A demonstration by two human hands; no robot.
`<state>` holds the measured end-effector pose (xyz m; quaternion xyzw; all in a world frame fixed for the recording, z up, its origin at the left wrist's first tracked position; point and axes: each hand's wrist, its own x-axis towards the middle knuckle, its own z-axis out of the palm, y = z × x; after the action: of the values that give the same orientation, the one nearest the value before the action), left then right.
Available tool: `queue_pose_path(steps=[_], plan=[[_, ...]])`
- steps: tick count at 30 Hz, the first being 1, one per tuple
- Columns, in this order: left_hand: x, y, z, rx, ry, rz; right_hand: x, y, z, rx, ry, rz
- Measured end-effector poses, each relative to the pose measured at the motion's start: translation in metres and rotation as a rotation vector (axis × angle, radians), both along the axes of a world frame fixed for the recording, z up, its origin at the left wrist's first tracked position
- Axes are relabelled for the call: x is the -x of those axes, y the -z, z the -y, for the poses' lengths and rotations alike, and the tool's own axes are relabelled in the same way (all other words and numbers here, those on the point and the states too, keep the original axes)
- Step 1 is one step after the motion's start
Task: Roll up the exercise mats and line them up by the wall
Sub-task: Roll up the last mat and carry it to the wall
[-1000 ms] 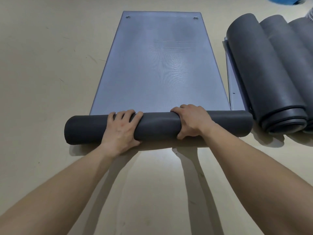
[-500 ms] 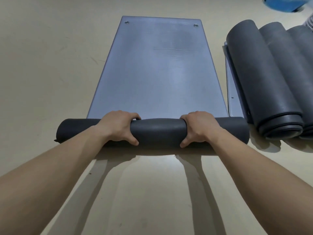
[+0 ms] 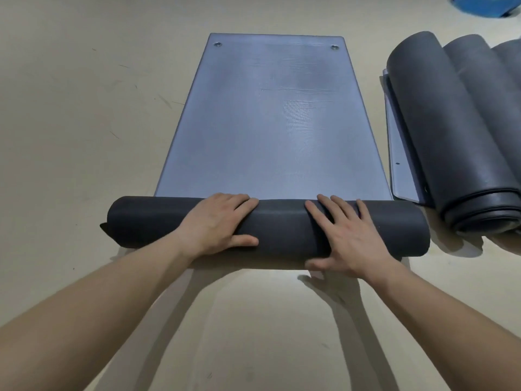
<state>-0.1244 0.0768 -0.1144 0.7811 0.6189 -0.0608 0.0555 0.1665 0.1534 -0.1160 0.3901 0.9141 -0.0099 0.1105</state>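
Two hands press the roll at the near end of a grey mat lying on the floor. I see the left hand draped over the top, fingers straight, and the right hand flat, fingers spread wide. Rolled mats lie side by side just to the right.

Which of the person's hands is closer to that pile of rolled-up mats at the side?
Right. The right hand presses the partly rolled mat on the side toward the rolled mats; the left hand rests on the same roll, farther from them.
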Motion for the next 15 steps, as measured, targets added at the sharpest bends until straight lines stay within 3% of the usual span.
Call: queue_pose_path(steps=[2, 5, 7, 12, 15], plan=[[0.003, -0.002, -0.013, 0.031, -0.012, -0.05, 0.017, 0.008, 0.0, 0.024, 0.086, 0.074], [-0.004, 0.002, -0.007, -0.081, -0.137, -0.134, 0.042, 0.011, -0.002, -0.001, 0.17, 0.045], [-0.008, 0.007, 0.006, -0.154, -0.23, -0.132, 0.046, 0.01, -0.013, 0.021, 0.171, 0.038], [0.008, 0.02, -0.006, -0.063, -0.255, -0.168, 0.051, -0.005, -0.055, 0.192, 0.136, 0.01], [0.007, 0.018, -0.016, -0.089, -0.266, -0.115, 0.049, -0.002, -0.051, 0.132, 0.105, -0.025]])
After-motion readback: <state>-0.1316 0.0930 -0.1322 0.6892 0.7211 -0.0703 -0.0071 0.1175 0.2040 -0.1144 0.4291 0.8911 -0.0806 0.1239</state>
